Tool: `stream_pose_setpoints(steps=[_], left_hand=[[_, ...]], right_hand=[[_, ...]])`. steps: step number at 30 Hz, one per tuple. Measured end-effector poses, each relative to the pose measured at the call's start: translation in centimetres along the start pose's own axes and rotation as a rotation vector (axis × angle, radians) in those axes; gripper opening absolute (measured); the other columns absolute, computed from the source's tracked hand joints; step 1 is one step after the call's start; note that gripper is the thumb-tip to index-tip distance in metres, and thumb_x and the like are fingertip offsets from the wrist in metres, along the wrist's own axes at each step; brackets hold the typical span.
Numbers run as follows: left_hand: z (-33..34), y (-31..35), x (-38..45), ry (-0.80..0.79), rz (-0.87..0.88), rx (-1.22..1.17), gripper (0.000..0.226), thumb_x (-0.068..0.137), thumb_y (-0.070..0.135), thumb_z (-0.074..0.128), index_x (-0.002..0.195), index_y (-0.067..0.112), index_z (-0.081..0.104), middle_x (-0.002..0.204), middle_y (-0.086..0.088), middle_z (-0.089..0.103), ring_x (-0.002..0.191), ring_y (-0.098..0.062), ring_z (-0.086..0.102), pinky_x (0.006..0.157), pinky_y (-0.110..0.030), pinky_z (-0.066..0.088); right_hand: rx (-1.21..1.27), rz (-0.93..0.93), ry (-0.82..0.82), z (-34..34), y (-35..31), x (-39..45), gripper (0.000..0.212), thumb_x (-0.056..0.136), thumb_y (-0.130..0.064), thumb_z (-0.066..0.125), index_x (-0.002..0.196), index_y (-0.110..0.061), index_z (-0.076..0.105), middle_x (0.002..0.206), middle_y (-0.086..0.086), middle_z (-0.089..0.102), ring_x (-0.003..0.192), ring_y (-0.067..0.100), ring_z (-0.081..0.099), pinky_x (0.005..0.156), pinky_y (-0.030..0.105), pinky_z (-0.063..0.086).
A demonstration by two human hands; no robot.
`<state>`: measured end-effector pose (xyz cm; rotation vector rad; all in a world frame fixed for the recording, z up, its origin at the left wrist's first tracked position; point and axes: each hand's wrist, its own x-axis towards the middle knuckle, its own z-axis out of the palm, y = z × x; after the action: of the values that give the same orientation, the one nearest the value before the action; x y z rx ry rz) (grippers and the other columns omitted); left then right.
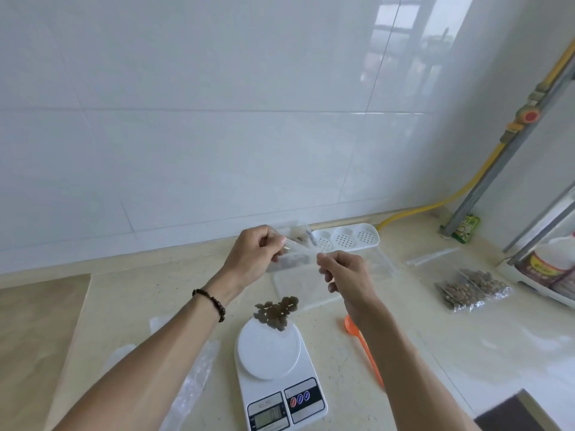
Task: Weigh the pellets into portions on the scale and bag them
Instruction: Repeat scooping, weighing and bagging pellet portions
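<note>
Landmark: white scale (280, 377) on the beige countertop (435, 353), nearest the camera, display facing it; digits too blurred to read.

Dark pellets (275, 312) heaped at the scale platter's far edge, some apparently spilling just past the rim onto the counter; exact split hard to tell.

Held up beyond the scale: small clear bag (295, 253), stretched between both hands, a few pellets visible inside near its lower left. Left hand (252, 256) pinching the bag's left end, fingers curled round it. Right hand (345, 272) pinching the right end, thumb and forefinger closed on the plastic. Beaded bracelet (211, 303) on the left wrist.

Right of the scale: orange spoon (364, 346) flat on the counter, partly hidden under the right forearm.

Left of the scale: crumpled clear plastic (196, 377) lying on the counter.

Beyond the scale, under the hands: flat clear bags (298, 284) on the counter. Further back against the tiled wall (217, 119): white perforated tray (345, 239).

Far right of the scale: two filled bags of pellets (473, 290) lying side by side, touching. Past those, white bottle (553, 262) in a rack at the frame edge. Yellow hose (435, 203) running along the wall corner behind.
</note>
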<state>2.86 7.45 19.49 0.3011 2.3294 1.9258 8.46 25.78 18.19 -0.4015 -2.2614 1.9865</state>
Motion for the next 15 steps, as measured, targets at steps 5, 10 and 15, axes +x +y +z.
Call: stream_pose_setpoints(steps=[5,10,15], left_hand=[[0.2,0.6,-0.9,0.035,0.047,0.001,0.021,0.093,0.009,0.06,0.074,0.003,0.064,0.063,0.002,0.063,0.06,-0.007,0.057,0.059,-0.017,0.047],[0.2,0.7,-1.5,0.04,0.057,-0.056,0.019,0.092,0.009,0.062,0.076,-0.001,0.066,0.062,0.001,0.064,0.061,-0.011,0.057,0.062,-0.02,0.049],[-0.1,1.3,-1.7,-0.019,0.104,-0.044,0.018,0.092,0.011,0.064,0.077,0.002,0.067,0.066,-0.004,0.066,0.061,-0.012,0.059,0.064,-0.025,0.052]], right_hand=[[-0.025,-0.047,-0.083,0.3,-1.0,-0.8,0.023,0.09,-0.018,0.068,0.067,-0.017,0.067,0.068,-0.002,0.061,0.062,0.009,0.051,0.059,0.025,0.043],[-0.118,-0.106,-0.026,0.3,-1.2,-0.9,0.021,0.089,-0.017,0.067,0.069,-0.016,0.071,0.067,0.003,0.055,0.065,0.014,0.045,0.062,0.03,0.04],[-0.128,-0.129,-0.052,0.5,-2.5,-1.2,0.016,0.085,-0.021,0.074,0.069,-0.02,0.072,0.067,-0.001,0.059,0.065,0.01,0.049,0.063,0.026,0.042]])
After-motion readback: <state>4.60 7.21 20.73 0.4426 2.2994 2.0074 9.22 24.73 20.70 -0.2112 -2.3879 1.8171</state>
